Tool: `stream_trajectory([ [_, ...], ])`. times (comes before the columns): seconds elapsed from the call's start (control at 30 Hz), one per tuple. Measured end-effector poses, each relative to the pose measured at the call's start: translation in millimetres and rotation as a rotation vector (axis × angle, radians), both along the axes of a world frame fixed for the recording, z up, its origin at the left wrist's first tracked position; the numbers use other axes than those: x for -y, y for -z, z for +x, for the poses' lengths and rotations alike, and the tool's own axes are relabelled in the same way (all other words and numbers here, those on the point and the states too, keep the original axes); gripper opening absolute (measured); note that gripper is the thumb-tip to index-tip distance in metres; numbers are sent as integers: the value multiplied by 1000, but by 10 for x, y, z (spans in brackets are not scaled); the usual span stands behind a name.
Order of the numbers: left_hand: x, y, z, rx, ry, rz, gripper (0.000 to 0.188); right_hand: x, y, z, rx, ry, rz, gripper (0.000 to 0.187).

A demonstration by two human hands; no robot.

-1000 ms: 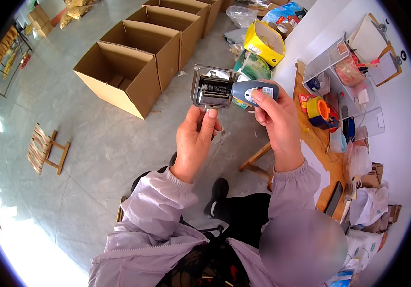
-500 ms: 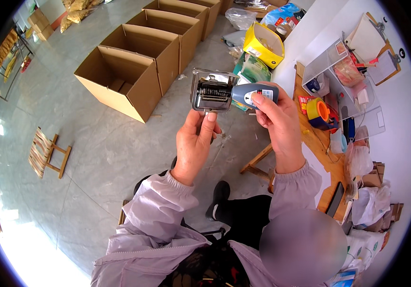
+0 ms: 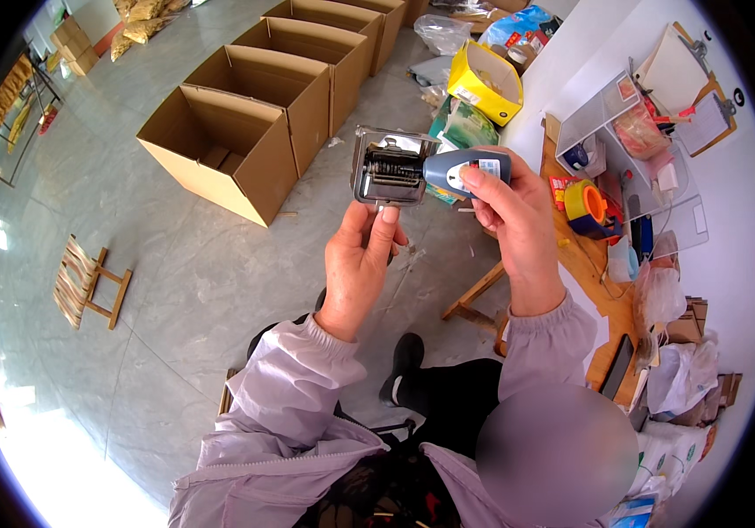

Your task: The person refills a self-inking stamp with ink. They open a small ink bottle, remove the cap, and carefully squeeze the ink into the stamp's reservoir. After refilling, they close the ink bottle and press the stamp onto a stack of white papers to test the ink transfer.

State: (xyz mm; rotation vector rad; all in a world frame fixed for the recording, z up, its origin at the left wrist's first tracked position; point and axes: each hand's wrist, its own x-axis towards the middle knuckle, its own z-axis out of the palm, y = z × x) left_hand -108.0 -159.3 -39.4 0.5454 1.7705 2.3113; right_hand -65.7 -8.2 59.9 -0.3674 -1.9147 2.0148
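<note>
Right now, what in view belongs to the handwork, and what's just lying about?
In use:
grey handle, in the right fingers
metal-framed head, left fingers on its lower edge

Untouched, seemingly just about:
striped stool
open cartons
yellow box

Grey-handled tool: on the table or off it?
Off: right hand holds its grey handle, left hand its metal frame; the wooden table stands apart, farther right.

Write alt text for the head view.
The right hand holds a metal tool by its grey handle while the left hand pinches its near side. Open boxes stand on the floor beyond, a cluttered table at right.
</note>
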Motion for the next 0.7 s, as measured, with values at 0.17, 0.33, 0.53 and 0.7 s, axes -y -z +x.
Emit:
stream_trajectory([
  [0.17,10,-38,5,33,12,-10,26,-50,5,-13,6,-11,-10,21],
  [0.33,8,-47,9,42,2,-13,27,-67,4,-3,14,4,-37,21],
  [0.53,13,-50,9,44,3,-22,27,-37,-56,-22,6,-3,24,22],
  [0.7,4,-45,13,55,11,-5,27,-62,-99,-30,40,0,64,24],
])
